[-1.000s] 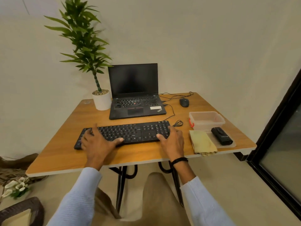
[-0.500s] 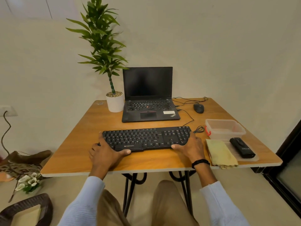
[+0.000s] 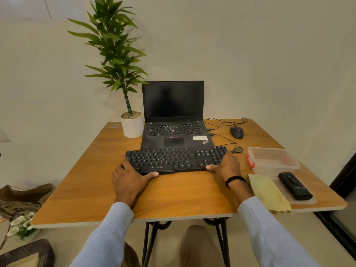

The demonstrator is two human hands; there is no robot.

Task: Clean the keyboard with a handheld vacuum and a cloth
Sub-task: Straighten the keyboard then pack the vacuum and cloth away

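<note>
A black keyboard (image 3: 176, 159) lies across the middle of the wooden table (image 3: 81, 182), just in front of the laptop. My left hand (image 3: 131, 179) grips its left end, thumb along the front edge and fingers behind. My right hand (image 3: 226, 166) grips its right end the same way. A folded yellow cloth (image 3: 266, 192) lies to the right near the table's front edge. The black handheld vacuum (image 3: 294, 185) rests on a clear lid beside the cloth.
An open black laptop (image 3: 174, 120) stands behind the keyboard, with a potted plant (image 3: 132, 124) to its left. A mouse (image 3: 236, 132) and cables lie at the back right. A clear plastic container (image 3: 273, 160) sits right of the keyboard.
Both hands have pushed the keyboard away from the front edge toward the laptop and a little to the right. The camera view has shifted.
</note>
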